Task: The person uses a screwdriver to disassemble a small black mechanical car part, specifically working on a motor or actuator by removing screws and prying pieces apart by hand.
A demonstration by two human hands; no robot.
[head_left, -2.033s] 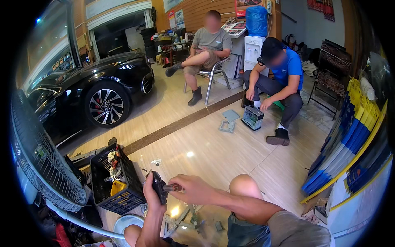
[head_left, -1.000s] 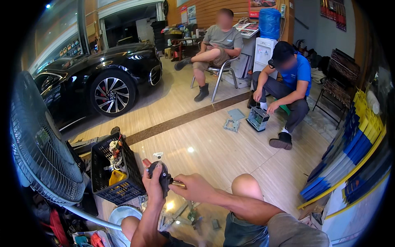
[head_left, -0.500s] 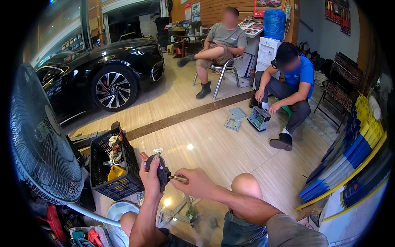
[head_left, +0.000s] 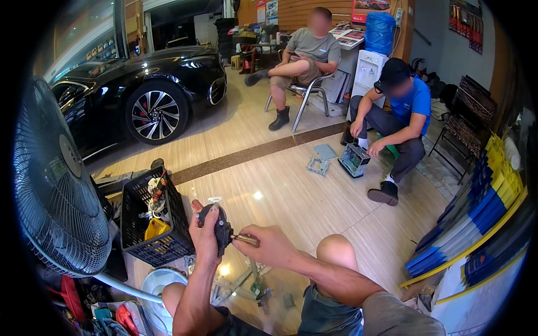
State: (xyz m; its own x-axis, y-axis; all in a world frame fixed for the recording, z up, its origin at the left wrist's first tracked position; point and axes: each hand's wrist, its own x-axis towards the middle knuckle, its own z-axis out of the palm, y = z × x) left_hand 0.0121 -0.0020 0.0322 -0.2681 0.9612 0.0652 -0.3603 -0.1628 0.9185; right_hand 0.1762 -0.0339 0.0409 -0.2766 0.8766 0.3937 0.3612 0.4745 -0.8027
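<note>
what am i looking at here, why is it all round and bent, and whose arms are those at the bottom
There is one picture, taken by a wide fisheye camera worn on a person's head and looking down, so straight edges curve near the rim. The bare arms rising from the lower edge are that person's own. The left hand grips a small round black part. The right hand holds a slim brass-coloured metal piece against it. On the pale wooden floor stand a black plastic crate of odds and ends and a large black standing fan. Farther off are a black car and two other people, one seated, one crouching.
</note>
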